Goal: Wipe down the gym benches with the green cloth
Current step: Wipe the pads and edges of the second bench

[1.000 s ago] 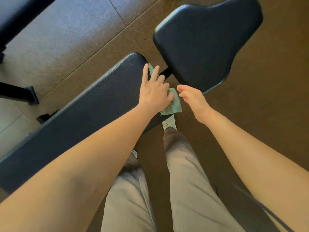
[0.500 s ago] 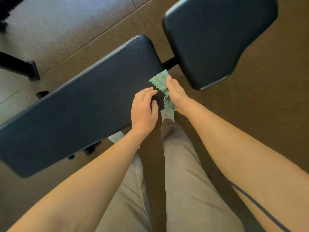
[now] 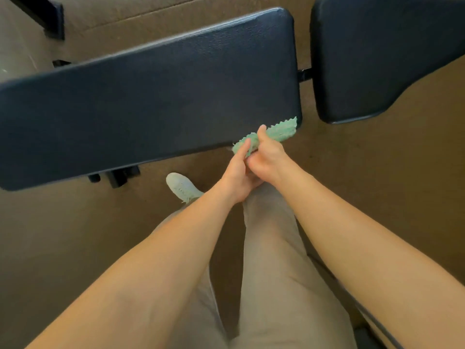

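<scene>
A long black padded bench pad (image 3: 151, 96) stretches across the upper half of the view, with the separate black seat pad (image 3: 372, 59) to its right. The green cloth (image 3: 279, 132), crumpled with zigzag edges, sits at the near right corner of the long pad. My right hand (image 3: 266, 157) grips it, thumb on top. My left hand (image 3: 239, 175) touches the right hand, its thumb pressed onto the cloth's left end. Both hands meet just off the pad's near edge.
A black metal connector (image 3: 304, 74) joins the two pads. Black frame feet (image 3: 118, 176) show under the long pad's near edge. My legs in beige trousers and a white shoe (image 3: 182, 187) stand on brown rubber flooring. Another black frame piece (image 3: 47, 16) lies at the top left.
The view has swung so the long pad lies nearly level. Both hands drew back to the pad's near right corner and came together on the cloth, now bunched between them.
</scene>
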